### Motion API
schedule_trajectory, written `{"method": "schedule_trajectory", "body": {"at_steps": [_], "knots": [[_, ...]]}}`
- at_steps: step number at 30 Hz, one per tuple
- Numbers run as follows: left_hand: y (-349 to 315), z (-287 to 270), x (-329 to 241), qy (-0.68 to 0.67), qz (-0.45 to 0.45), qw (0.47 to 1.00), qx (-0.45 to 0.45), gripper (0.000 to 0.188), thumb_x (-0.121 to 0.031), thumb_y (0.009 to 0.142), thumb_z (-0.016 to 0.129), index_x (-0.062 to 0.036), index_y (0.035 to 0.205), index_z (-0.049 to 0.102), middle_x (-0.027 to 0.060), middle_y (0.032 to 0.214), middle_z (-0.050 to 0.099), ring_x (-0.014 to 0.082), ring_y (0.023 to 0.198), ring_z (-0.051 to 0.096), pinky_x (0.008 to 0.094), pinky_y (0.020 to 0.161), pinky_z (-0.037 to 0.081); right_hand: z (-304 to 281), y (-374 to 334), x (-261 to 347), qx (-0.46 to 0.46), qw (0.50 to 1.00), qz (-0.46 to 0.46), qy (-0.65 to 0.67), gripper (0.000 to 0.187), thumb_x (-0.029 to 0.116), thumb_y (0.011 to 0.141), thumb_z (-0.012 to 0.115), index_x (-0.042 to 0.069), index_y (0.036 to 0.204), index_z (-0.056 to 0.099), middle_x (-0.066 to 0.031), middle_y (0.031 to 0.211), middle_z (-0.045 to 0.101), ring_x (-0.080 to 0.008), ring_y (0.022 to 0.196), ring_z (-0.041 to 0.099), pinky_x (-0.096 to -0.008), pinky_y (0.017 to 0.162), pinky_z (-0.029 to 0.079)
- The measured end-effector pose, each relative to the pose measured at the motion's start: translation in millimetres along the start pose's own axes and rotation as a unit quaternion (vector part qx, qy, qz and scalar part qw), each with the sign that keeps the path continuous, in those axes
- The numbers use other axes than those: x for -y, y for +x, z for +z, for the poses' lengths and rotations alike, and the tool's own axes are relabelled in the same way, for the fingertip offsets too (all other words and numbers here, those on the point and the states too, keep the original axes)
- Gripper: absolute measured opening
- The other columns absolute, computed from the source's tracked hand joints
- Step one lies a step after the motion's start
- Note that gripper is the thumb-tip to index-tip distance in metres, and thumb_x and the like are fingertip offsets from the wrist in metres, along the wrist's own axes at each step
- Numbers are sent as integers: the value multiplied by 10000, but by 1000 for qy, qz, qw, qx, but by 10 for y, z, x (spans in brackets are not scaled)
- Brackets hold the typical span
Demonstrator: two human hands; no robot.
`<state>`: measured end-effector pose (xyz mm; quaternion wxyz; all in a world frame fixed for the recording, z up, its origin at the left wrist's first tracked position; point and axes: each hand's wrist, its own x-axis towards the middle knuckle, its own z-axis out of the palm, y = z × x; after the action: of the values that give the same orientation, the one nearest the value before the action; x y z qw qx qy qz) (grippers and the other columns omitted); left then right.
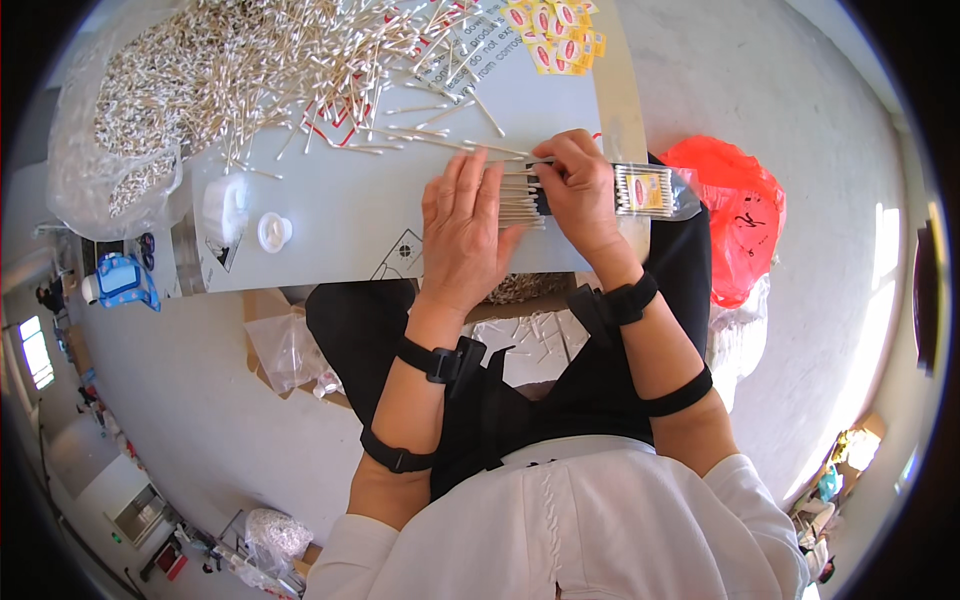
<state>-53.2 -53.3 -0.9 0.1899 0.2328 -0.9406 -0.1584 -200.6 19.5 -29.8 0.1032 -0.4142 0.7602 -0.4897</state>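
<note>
My left hand (pixel 462 240) lies flat at the table's front edge, fingers stretched out and resting beside a row of cotton swabs (pixel 518 208). My right hand (pixel 582 195) is closed in a pinch at the far end of that row; what its fingertips hold is hidden. One loose cotton swab (pixel 497 150) reaches toward those fingertips. A dark strip lies partly under the right hand. Just right of it, a clear packet (pixel 645 190) of cotton swabs with a yellow label juts past the table's right edge.
A big heap of cotton swabs (pixel 240 70) spills from a clear bag on the table (pixel 330 215). Yellow labels (pixel 560 35) lie at the far right. At left stand a white tub (pixel 226 208) and a small white cup (pixel 274 232). A red bag (pixel 735 220) hangs beside my leg.
</note>
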Motion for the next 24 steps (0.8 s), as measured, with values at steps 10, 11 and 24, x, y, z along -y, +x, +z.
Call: {"method": "schedule_trajectory", "body": {"at_steps": [10, 11, 24], "knots": [[-195, 182, -57, 43, -59, 989, 126, 834, -389, 836, 690, -3, 1479, 326, 171, 1587, 220, 322, 1475, 195, 553, 1166, 150, 55, -244, 83, -73, 967, 88, 228, 242, -67, 902, 523, -34, 1132, 590, -127, 1294, 549, -196, 1107, 574, -284, 956, 458], [-173, 198, -66, 31, -62, 992, 110, 800, -345, 848, 684, 0, 1474, 325, 177, 1581, 227, 342, 1461, 216, 545, 1163, 166, 106, -288, 88, -78, 958, 92, 259, 252, -40, 931, 508, -31, 1175, 570, -133, 1339, 519, -201, 1174, 534, -291, 1002, 426], [186, 240, 277, 5, -24, 1000, -20, 345, -99, 886, 589, -48, 1227, 587, 125, 1219, 549, 337, 1211, 444, 462, 1068, 323, 240, -361, 144, -110, 930, 117, 330, 299, 63, 1018, 442, -42, 1287, 518, -143, 1408, 476, -209, 1286, 457, -314, 1095, 355]]}}
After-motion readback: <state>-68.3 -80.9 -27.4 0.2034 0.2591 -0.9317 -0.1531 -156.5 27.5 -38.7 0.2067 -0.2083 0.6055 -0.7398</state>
